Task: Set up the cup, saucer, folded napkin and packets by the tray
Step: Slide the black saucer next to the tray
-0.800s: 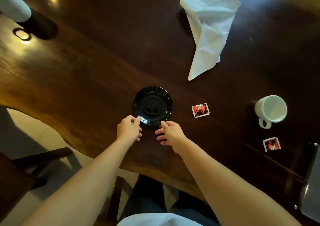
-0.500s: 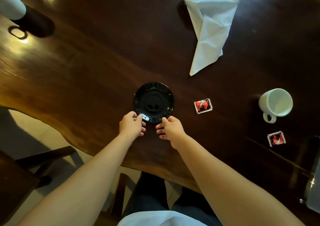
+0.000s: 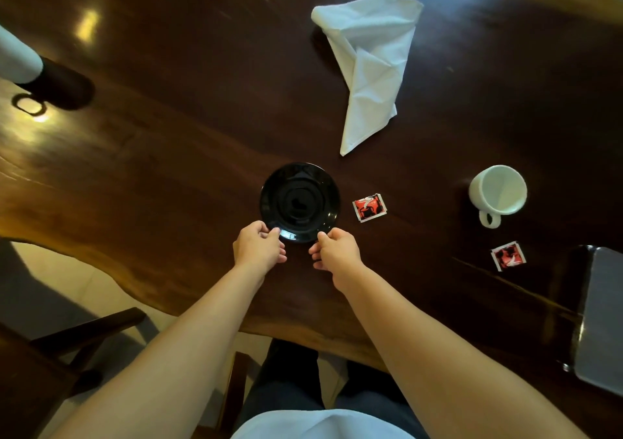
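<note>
A black saucer (image 3: 299, 201) lies on the dark wooden table (image 3: 175, 142) straight ahead of me. My left hand (image 3: 259, 247) pinches its near-left rim and my right hand (image 3: 335, 249) pinches its near-right rim. A red packet (image 3: 369, 207) lies just right of the saucer. A white cup (image 3: 498, 191) rests tipped toward me at the right, handle nearest me. A second red packet (image 3: 508, 256) lies below the cup. A loosely folded white napkin (image 3: 369, 64) lies at the back.
A grey tray (image 3: 603, 317) sits at the right edge of the table. A lamp with a white shade and black base (image 3: 60, 84) stands at the far left. A wooden chair (image 3: 67, 347) is by the table's near left edge.
Both hands closed in on the saucer's near rim and now pinch it. The view shifted slightly; the other objects stayed put on the table.
</note>
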Motion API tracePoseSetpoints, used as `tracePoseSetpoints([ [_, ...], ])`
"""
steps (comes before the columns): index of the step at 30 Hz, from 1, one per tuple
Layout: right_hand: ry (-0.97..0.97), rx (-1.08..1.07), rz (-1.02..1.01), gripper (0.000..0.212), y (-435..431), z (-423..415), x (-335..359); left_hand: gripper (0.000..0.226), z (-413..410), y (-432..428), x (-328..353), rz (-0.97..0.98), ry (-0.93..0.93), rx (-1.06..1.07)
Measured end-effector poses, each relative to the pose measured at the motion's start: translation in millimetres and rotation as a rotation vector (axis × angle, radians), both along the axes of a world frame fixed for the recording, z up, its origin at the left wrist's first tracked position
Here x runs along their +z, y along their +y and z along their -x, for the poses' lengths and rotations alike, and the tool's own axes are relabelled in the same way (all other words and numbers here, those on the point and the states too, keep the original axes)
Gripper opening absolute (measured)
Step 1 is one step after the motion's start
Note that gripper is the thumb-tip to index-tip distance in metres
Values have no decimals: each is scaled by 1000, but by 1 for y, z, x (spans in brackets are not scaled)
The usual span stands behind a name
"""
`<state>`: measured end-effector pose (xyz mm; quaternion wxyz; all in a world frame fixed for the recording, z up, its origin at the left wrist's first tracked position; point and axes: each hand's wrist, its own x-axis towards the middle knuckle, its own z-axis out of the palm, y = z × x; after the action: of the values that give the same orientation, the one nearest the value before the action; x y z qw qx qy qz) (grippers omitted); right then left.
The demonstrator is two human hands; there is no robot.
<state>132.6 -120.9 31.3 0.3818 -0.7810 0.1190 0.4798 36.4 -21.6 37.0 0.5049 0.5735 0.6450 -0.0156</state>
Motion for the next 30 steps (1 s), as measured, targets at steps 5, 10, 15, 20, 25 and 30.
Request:
tracePoseSetpoints([
  [5, -12, -74, -28, 18, -34, -20, 17, 21, -28, -30, 19, -7, -22, -44],
  [10, -55, -151, -56, 18, -91, -48, 32, 19, -62, -79, 34, -2, -52, -112],
  [15, -99, -201, -61, 16, -162, -75, 43, 17, -95, -145, 41, 36, -95, -165],
  [20, -118, -277, -54, 15, -235, -99, 52, 17, -129, -211, 44, 58, -121, -225],
  [25, -169, -335, -48, 17, -300, -116, 59, 16, -154, -269, 45, 101, -136, -281],
  [30, -184, -372, -39, 11, -345, -126, 60, 13, -168, -313, 45, 106, -150, -316],
])
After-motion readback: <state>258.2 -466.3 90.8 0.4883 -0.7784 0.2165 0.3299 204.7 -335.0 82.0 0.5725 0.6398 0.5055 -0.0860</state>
